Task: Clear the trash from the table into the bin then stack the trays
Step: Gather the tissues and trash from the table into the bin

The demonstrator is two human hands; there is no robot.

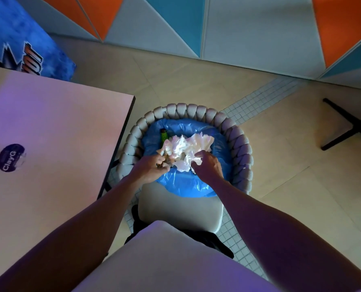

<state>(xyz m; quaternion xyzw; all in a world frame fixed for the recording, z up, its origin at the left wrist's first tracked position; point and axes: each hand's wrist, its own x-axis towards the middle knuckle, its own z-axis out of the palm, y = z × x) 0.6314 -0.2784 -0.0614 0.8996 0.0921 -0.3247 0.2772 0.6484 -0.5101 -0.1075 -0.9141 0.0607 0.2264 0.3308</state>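
Observation:
A bin lined with a blue bag point(188, 186) sits on a chair with a braided grey back point(236, 131). Over its mouth my left hand point(150, 167) and my right hand point(207, 165) both grip a bunch of crumpled white napkins point(183, 148). The paper spreads between the two hands and covers most of the bin's inside. A green bottle point(163, 137) lies in the bag behind the napkins. The table point(49, 133) stands to the left with a round purple sticker point(11, 158) on it. No trays are in view.
A pale flat surface point(164, 260) lies right below me, near the chair seat point(181, 211). A black table base point(348, 125) stands on the tiled floor at right. A blue printed board point(23, 39) leans behind the table. Colourful wall panels run along the back.

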